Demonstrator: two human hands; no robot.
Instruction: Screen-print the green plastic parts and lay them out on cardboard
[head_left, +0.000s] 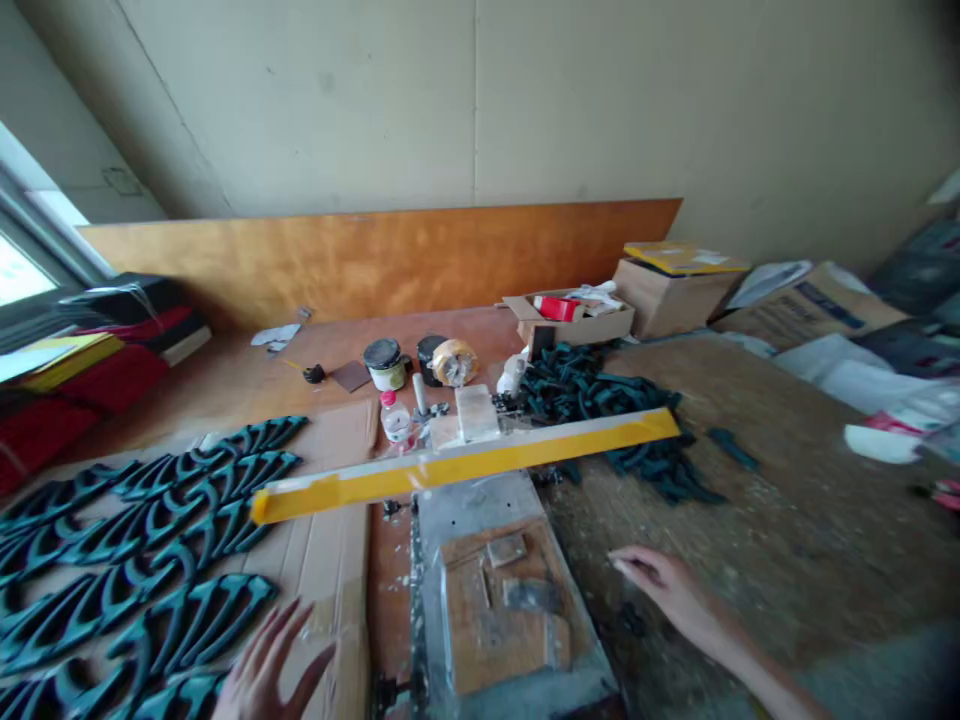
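Observation:
My left hand (270, 665) is spread open at the lower left, beside the dark green curved openwork pieces (199, 610) laid in rows on flat cardboard (330, 560). Nothing shows in its fingers. My right hand (664, 580) is over the brown worktop, its fingers stretched loosely to the left; I see nothing held. Between the hands lies a grey plate with a wooden jig (472, 640) under clear film, with small blocks on it. A bar covered in yellow tape (465, 468) spans crosswise above the plate. Behind its right end is a heap of dark green parts (600, 390).
A bottle with a pink cap (395, 420), a lidded tub (385, 362) and a tape roll (454, 362) stand behind the bar. An open carton (577, 320) and a closed box (675, 285) are at the back right. Red and black boxes (142, 310) line the left.

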